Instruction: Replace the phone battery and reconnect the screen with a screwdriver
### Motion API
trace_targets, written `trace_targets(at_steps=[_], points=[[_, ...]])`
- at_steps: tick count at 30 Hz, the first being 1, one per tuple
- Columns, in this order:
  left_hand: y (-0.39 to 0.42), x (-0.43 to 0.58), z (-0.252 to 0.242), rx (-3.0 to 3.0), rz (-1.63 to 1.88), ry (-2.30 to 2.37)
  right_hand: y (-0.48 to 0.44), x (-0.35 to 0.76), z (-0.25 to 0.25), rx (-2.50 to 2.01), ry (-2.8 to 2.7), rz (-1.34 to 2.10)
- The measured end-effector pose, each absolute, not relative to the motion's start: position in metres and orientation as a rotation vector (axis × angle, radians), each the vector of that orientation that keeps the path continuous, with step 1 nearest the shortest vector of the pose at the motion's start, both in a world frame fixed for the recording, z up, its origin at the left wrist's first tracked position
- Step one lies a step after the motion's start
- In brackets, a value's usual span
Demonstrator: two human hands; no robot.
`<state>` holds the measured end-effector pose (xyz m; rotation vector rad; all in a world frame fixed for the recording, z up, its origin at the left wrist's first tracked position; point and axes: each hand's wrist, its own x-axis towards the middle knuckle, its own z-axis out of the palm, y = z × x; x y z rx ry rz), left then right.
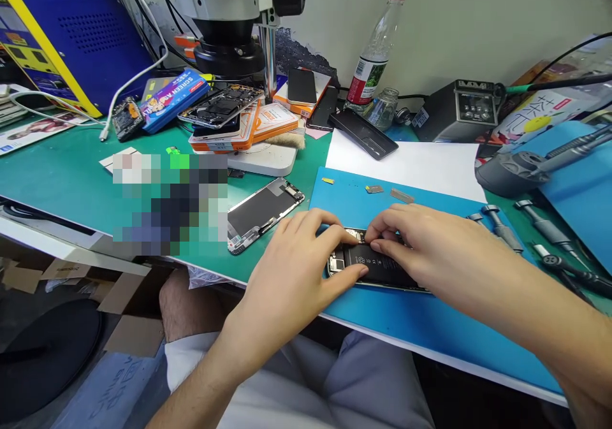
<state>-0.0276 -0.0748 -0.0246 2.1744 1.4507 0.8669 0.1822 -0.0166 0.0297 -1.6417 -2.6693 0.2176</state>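
Observation:
An opened smartphone (pixel 377 269) lies face up on the blue mat, its black battery and part of its circuit board exposed. My left hand (pixel 306 257) grips its left end, thumb along the near edge and fingers at the far side. Over the far edge of the phone, my right hand (pixel 406 238) is closed with thumb and index fingertips together. Whatever those fingertips may hold is hidden. A detached phone screen (pixel 262 215) rests on the green mat left of my hands. Small metal plates (pixel 401 196) lie on the blue mat (pixel 392 317) beyond the phone.
Screwdrivers (pixel 547 228) and a grey round tool holder (pixel 509 173) stand to the right. Behind are a black phone back cover (pixel 364 134), a plastic bottle (pixel 375 53), stacked boxes (pixel 275 120) and a microscope (pixel 224 27). A patch at left is pixelated.

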Motion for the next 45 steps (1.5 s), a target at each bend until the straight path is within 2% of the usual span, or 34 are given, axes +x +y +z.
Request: trace_targets(at_steps=[14, 23, 32, 45], points=[[-0.075, -0.028, -0.024, 2.189, 0.879, 1.435, -0.011, 0.18, 0.032, -1.626, -2.686, 0.207], [-0.075, -0.028, -0.024, 2.185, 0.871, 1.443, -0.01, 0.183, 0.03, -1.687, -2.666, 0.33], [-0.074, -0.028, -0.024, 2.18, 0.875, 1.444, -0.046, 0.196, 0.021, -1.313, -2.389, -0.117], [-0.075, -0.029, -0.023, 2.178, 0.878, 1.439, -0.063, 0.197, 0.002, -1.14, -2.491, -0.222]])
